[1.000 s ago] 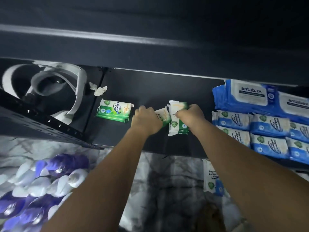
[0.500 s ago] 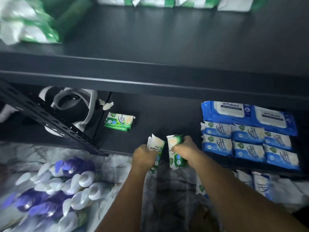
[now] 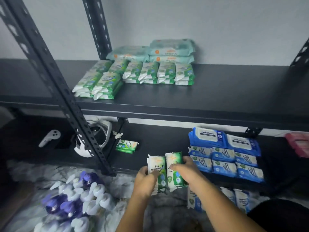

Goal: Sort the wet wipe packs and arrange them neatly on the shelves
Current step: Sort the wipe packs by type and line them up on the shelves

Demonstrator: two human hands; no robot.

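Observation:
My left hand (image 3: 145, 182) grips a green wet wipe pack (image 3: 156, 166), and my right hand (image 3: 184, 171) grips a second green pack (image 3: 175, 174) right beside it. Both packs are lifted in front of the lower shelf (image 3: 158, 144). One more green pack (image 3: 127, 146) lies alone on that lower shelf. Rows of green packs (image 3: 133, 76) fill the upper shelf (image 3: 217, 96), with pale teal packs (image 3: 158, 51) stacked behind them. Blue packs (image 3: 224, 156) sit in rows at the lower shelf's right.
A black slotted upright post (image 3: 55, 77) crosses the left side. A white headset (image 3: 98, 136) and a controller (image 3: 49, 137) lie on the lower left shelf. Purple and white bottles (image 3: 73, 200) and more blue packs (image 3: 234, 198) lie on the floor. Pink packs (image 3: 299, 144) sit far right.
Both hands have lifted the two green packs off the lower shelf and brought them together. The view has tilted up, and the upper shelf with its packs has come into sight.

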